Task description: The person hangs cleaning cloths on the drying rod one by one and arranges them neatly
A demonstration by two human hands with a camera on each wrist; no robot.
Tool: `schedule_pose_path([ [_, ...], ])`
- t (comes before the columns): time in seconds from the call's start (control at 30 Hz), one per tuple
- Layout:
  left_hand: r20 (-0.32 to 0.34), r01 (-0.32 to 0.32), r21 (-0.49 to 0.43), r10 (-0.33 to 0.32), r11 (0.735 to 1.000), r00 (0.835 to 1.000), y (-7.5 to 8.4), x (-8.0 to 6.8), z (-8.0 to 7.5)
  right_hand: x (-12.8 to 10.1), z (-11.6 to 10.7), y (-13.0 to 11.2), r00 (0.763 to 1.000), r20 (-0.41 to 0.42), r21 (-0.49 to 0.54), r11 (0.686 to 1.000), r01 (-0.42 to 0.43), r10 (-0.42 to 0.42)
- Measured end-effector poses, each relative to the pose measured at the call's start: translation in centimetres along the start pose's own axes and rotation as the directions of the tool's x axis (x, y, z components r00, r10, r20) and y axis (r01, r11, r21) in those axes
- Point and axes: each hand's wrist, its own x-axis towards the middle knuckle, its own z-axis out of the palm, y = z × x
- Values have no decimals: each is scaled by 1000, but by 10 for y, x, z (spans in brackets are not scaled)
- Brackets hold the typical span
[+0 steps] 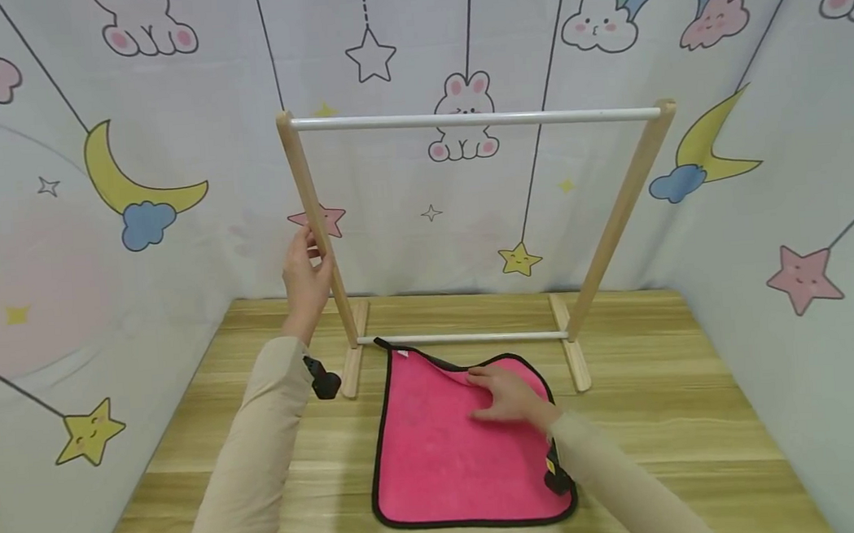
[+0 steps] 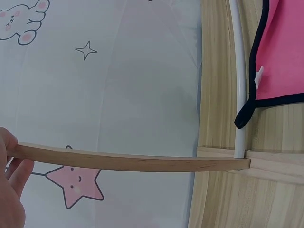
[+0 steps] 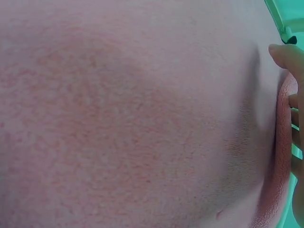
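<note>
My left hand grips the rack post. My right hand pinches the cloth edge on the table.

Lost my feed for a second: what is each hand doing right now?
Left hand: grips the rack's left wooden post.
Right hand: fingers curled on the pink towel, pinching its top edge.
</note>
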Motion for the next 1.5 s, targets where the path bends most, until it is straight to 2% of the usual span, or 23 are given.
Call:
schedule_pose_path([
  [0.27,-7,-7,-6,7,1000,1000,0,-1,0,-8,5,-4,997,-55,11,998,62,-61],
  [0.57,-25,-35,0,35,999,999,0,-1,0,-6,10,-7,983,-164,81,992,97,-83],
  [0.77,-19,-33,0,33,999,999,0,-1,-1,0,15,-10,975,-205,49,994,98,-86],
  [0.97,-16,-28,1,28,1000,999,0,-1,0,1,18,-16,956,-290,117,991,68,-32],
  [1.17,-18,-41,-4,40,999,999,2,-2,1,-1,16,-22,944,-331,150,987,54,-2],
  [1.3,-23,-43,12,43,999,999,3,-2,1,-2,12,-24,912,-408,128,986,107,-46],
  [1.5,-26,-24,23,24,999,999,3,-2,2,-1,4,-28,825,-541,49,974,222,-161],
])
